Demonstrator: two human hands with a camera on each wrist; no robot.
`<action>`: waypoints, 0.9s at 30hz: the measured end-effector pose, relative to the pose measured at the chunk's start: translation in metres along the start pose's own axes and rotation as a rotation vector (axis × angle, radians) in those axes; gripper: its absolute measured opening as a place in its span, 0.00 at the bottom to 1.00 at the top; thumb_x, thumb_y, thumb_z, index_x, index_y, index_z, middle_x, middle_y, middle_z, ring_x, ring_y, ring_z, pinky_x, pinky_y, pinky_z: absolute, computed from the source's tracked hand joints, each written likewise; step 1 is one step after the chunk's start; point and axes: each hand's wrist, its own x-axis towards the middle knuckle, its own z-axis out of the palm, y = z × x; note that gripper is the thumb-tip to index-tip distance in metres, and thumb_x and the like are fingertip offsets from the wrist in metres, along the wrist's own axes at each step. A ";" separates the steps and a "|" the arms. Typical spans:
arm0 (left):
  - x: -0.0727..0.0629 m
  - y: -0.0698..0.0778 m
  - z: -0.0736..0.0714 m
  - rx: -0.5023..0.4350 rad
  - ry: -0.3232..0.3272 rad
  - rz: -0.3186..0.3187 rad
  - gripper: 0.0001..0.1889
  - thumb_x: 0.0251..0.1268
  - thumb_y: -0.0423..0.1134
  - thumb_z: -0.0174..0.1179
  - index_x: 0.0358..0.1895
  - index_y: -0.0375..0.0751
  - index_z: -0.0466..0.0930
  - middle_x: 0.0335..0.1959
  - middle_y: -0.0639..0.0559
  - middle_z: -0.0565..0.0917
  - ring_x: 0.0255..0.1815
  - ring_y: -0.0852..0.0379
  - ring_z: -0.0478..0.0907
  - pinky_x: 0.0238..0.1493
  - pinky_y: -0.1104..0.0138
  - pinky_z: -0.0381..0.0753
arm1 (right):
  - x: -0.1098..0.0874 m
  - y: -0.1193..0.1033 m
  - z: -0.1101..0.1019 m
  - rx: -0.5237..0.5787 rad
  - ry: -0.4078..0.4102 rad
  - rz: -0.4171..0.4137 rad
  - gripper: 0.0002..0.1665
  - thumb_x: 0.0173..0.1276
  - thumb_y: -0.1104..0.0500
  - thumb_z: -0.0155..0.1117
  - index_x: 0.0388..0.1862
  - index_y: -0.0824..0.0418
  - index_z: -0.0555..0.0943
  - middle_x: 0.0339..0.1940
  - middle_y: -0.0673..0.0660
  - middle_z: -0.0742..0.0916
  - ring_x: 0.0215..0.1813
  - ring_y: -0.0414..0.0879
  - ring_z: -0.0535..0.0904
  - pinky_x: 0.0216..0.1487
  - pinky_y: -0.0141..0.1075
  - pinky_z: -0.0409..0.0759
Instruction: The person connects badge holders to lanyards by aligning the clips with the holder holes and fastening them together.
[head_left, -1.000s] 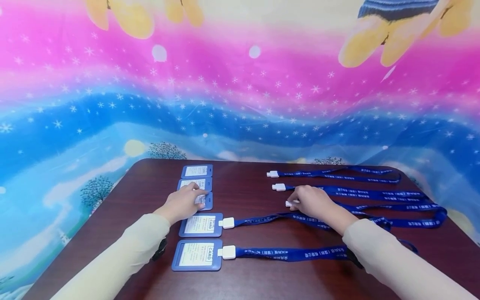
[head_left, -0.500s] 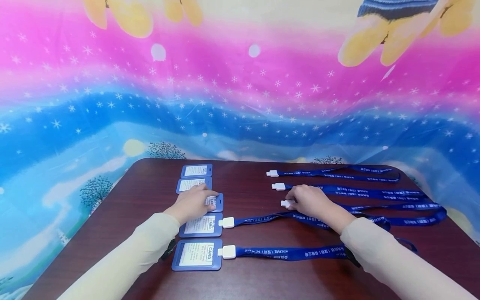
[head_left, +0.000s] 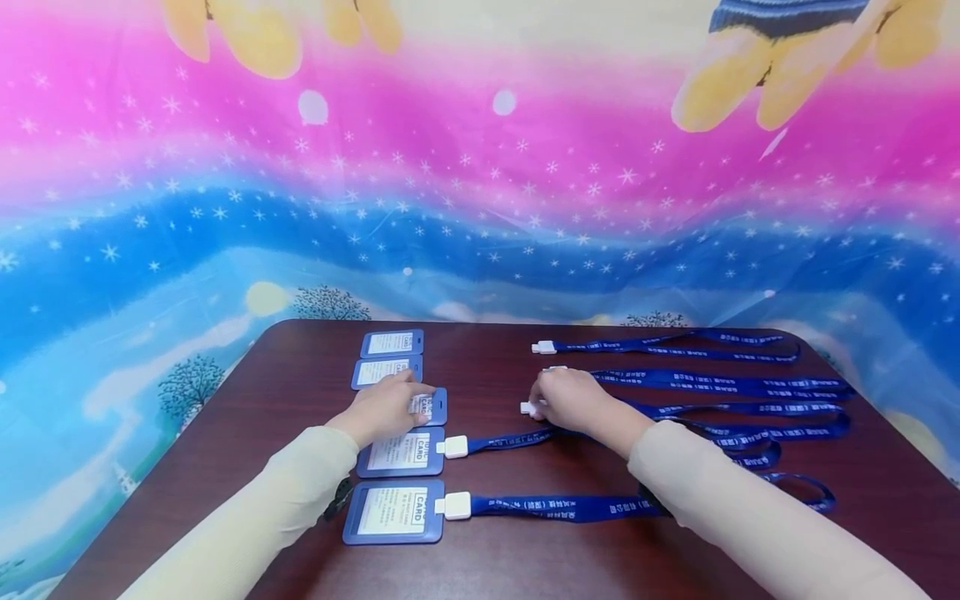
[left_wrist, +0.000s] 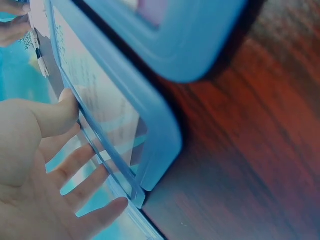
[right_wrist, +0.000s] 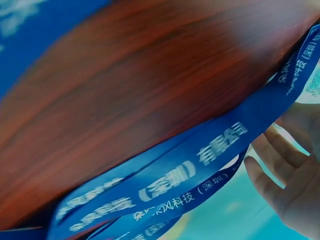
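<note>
In the head view my left hand grips the third blue badge holder in a column, hiding most of its card. The left wrist view shows the left thumb at a badge holder's edge. My right hand pinches the white clip of a blue lanyard, a short gap to the right of that holder. In the right wrist view, a printed strap runs toward the right fingers. The two nearest badge holders have lanyard clips joined to them.
Two more badge holders lie at the back left of the dark red wooden table. Across from them lie two loose lanyards, one clip partly behind my right hand. A printed cloth hangs behind the table.
My left hand has drawn the third badge holder a little to the right, apart from the column. My right hand has carried the lanyard's clip leftward toward it, pulling the strap along.
</note>
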 end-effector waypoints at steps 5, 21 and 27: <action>-0.001 0.000 0.001 -0.031 0.010 0.004 0.25 0.63 0.41 0.69 0.65 0.51 0.79 0.56 0.49 0.77 0.52 0.49 0.74 0.53 0.51 0.76 | 0.010 -0.011 0.001 -0.001 -0.007 -0.006 0.05 0.64 0.58 0.72 0.36 0.58 0.89 0.37 0.52 0.88 0.38 0.46 0.82 0.41 0.44 0.82; -0.001 0.000 0.010 -0.059 0.036 -0.020 0.25 0.64 0.41 0.68 0.65 0.52 0.79 0.55 0.50 0.76 0.50 0.51 0.72 0.51 0.54 0.78 | 0.047 -0.056 0.008 -0.124 -0.003 -0.118 0.03 0.67 0.58 0.69 0.33 0.54 0.87 0.31 0.49 0.83 0.35 0.42 0.79 0.39 0.37 0.81; -0.001 0.002 0.010 -0.059 0.046 -0.015 0.24 0.63 0.41 0.69 0.64 0.50 0.80 0.54 0.49 0.77 0.49 0.51 0.72 0.51 0.54 0.78 | 0.056 -0.073 0.010 -0.166 0.000 -0.175 0.04 0.68 0.56 0.68 0.36 0.54 0.88 0.30 0.49 0.80 0.32 0.41 0.76 0.37 0.34 0.80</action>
